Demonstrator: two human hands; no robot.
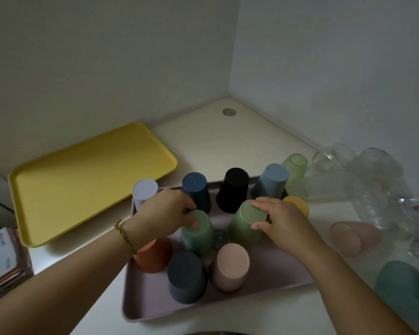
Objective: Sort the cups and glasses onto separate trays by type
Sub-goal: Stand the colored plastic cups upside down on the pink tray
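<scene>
A mauve tray (264, 292) holds several upside-down plastic cups. My left hand (165, 211) grips the base of a teal-green cup (198, 235) in the tray's middle. My right hand (281, 221) grips the base of a light green cup (246, 226) beside it. Around them stand a lilac cup (144, 191), navy cup (196, 188), black cup (234, 189), light blue cup (271, 181), orange cup (153, 258), dark grey cup (186, 278) and pink cup (230, 265). A yellow cup (299, 204) is partly hidden behind my right hand. A small clear glass (219, 236) shows between the cups.
An empty yellow tray (82, 180) lies at the back left. Several clear glasses (363, 180) crowd the right side, with a pale green cup (295, 166), a pink cup (353, 236) on its side and a teal cup (402, 284). Papers (3, 257) sit at the left edge. Walls close the corner.
</scene>
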